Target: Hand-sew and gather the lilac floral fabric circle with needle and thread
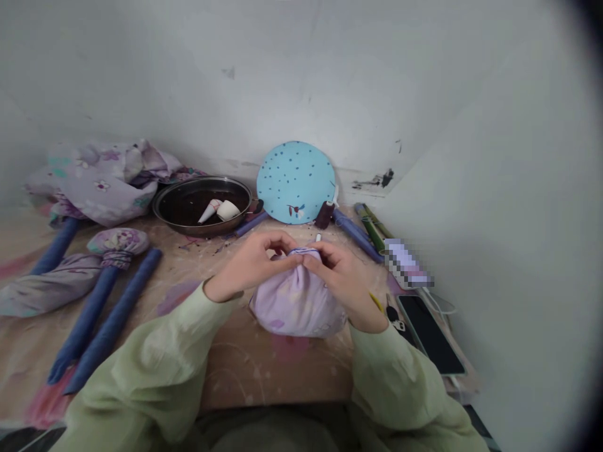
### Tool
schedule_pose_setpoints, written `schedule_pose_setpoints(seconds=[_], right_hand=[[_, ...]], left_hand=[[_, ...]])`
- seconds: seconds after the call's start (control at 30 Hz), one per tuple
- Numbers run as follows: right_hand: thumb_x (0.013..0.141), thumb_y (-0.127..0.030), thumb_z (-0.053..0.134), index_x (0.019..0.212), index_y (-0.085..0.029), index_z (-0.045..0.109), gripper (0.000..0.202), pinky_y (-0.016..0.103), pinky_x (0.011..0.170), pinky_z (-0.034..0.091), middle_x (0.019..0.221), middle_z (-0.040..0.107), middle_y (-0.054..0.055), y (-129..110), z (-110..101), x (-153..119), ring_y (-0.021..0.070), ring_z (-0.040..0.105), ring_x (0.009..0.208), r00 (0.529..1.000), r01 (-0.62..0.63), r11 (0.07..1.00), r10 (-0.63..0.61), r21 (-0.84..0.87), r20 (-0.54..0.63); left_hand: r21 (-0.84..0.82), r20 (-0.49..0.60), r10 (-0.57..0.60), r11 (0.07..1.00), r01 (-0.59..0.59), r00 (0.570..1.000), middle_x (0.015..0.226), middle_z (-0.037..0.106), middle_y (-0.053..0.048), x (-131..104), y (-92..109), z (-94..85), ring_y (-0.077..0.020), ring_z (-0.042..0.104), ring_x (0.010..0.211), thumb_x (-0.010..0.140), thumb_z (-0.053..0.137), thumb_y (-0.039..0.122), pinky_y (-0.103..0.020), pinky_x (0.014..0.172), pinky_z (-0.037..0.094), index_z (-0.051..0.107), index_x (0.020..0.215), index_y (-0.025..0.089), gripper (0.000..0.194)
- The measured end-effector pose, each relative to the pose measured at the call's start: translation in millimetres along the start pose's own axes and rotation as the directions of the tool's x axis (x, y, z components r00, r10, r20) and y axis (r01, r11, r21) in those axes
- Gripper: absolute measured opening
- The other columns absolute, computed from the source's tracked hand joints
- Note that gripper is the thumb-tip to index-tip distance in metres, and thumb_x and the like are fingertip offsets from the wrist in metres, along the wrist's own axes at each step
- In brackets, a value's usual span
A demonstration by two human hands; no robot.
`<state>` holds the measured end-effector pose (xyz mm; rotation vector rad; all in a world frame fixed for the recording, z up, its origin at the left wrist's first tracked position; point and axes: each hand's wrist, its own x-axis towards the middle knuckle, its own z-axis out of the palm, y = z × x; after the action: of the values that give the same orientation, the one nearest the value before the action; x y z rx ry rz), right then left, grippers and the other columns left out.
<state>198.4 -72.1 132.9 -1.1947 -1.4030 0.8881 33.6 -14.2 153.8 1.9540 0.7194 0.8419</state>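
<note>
A purple floral cloth pouch [299, 307] rests on the table, its gathered neck pointing up and away from me. My left hand [259, 257] pinches the left side of that neck between thumb and fingers. From the other side my right hand [342, 270] pinches the same gathered edge, and both thumbs meet near the middle. A small white tip [318, 238] sticks up just behind the neck. What fills the pouch is hidden by the cloth.
A metal pan [202, 229] holding white thread cones stands behind on the left. Near it lie blue fabric-covered rods [120, 320] and bundled floral cloth [103, 182]. A light-blue round fan [294, 179] leans on the wall beside a dark thread spool [325, 215]. A phone [431, 333] lies right.
</note>
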Motion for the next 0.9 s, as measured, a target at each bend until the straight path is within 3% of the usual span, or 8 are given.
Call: schedule_pose_setpoints(seconds=[0.17, 0.27, 0.37, 0.43, 0.5, 0.57, 0.7, 0.9], right_hand=[[0.078, -0.041, 0.063, 0.101, -0.022, 0.063, 0.03, 0.033, 0.076, 0.05, 0.096, 0.067, 0.004, -9, -21, -10, 0.0194, 0.062, 0.088, 0.988, 0.039, 0.989, -0.018, -0.142, 0.15], [0.081, -0.04, 0.06, 0.1, -0.023, 0.064, 0.026, 0.036, 0.088, 0.046, 0.102, 0.067, 0.004, -9, -58, -9, 0.0197, 0.061, 0.097, 0.99, 0.085, 0.958, -0.113, -0.275, -0.088], [0.08, -0.041, 0.059, 0.092, -0.021, 0.064, 0.025, 0.035, 0.08, 0.049, 0.085, 0.069, 0.004, 0, -100, -2, 0.0193, 0.064, 0.084, 0.903, -0.027, 0.954, -0.105, -0.298, -0.417], [0.079, -0.042, 0.057, 0.091, -0.02, 0.064, 0.026, 0.033, 0.076, 0.049, 0.083, 0.069, 0.005, 11, -120, 3, 0.0194, 0.064, 0.082, 0.872, -0.107, 0.928, -0.085, -0.357, -0.482], [0.079, -0.042, 0.054, 0.09, -0.019, 0.064, 0.027, 0.032, 0.073, 0.049, 0.082, 0.069, 0.005, 26, -130, 8, 0.0191, 0.064, 0.079, 0.888, -0.16, 0.893, -0.056, -0.421, -0.456], [0.076, -0.04, 0.057, 0.085, -0.018, 0.065, 0.025, 0.032, 0.071, 0.049, 0.08, 0.069, 0.005, 43, -134, 12, 0.0191, 0.063, 0.075, 0.918, -0.19, 0.867, -0.01, -0.461, -0.397], [0.078, -0.031, 0.061, 0.081, -0.016, 0.066, 0.017, 0.032, 0.072, 0.049, 0.078, 0.069, 0.004, 78, -141, 22, 0.0182, 0.063, 0.074, 0.947, -0.264, 0.787, 0.102, -0.557, -0.304], [0.089, -0.031, 0.055, 0.113, -0.014, 0.056, 0.029, 0.038, 0.079, 0.052, 0.112, 0.059, 0.008, 106, -174, 60, 0.019, 0.06, 0.094, 0.906, -0.419, 0.633, 0.243, -0.651, -0.346]], left_hand=[[0.054, -0.094, 0.064, 0.997, -0.059, 0.993, 0.07, 0.061, 0.002, -11, 17, -19.9, -0.0092, 0.053, 0.063, 0.074, 0.064, 0.025, -0.021, 0.058, 0.042, 0.061, 0.074, 0.016, 0.01], [0.18, -0.285, 0.132, 0.98, -0.083, 0.949, 0.071, 0.062, 0.002, -19, 25, -40.8, -0.0105, 0.054, 0.065, 0.074, 0.065, 0.025, -0.022, 0.059, 0.042, 0.061, 0.074, 0.018, 0.007], [0.425, -0.485, 0.27, 0.904, -0.046, 0.831, 0.081, 0.064, 0.002, -24, 24, -57.2, -0.0128, 0.058, 0.074, 0.074, 0.064, 0.024, -0.025, 0.068, 0.044, 0.062, 0.08, 0.02, 0.007], [0.562, -0.523, 0.362, 0.827, -0.007, 0.771, 0.084, 0.065, 0.001, -24, 18, -59.7, -0.0145, 0.058, 0.077, 0.075, 0.063, 0.024, -0.027, 0.073, 0.045, 0.062, 0.082, 0.02, 0.009], [0.657, -0.419, 0.435, 0.751, -0.064, 0.797, 0.083, 0.066, 0.0, -22, 8, -53.4, -0.0161, 0.059, 0.08, 0.075, 0.061, 0.026, -0.03, 0.077, 0.045, 0.061, 0.082, 0.019, 0.01], [0.696, -0.23, 0.471, 0.691, -0.194, 0.852, 0.079, 0.066, 0.0, -20, -3, -39.8, -0.0164, 0.059, 0.079, 0.075, 0.057, 0.025, -0.032, 0.08, 0.044, 0.06, 0.08, 0.019, 0.009], [0.664, 0.005, 0.267, 0.72, -0.203, 0.964, 0.077, 0.066, -0.002, -24, -25, -8.5, -0.018, 0.06, 0.076, 0.071, 0.053, 0.022, -0.036, 0.081, 0.043, 0.057, 0.077, 0.017, 0.008], [0.553, 0.091, 0.108, 0.821, -0.141, 0.99, 0.073, 0.064, -0.002, -35, -38, 9.8, -0.0171, 0.059, 0.072, 0.067, 0.051, 0.017, -0.034, 0.078, 0.044, 0.057, 0.076, 0.017, 0.011]])
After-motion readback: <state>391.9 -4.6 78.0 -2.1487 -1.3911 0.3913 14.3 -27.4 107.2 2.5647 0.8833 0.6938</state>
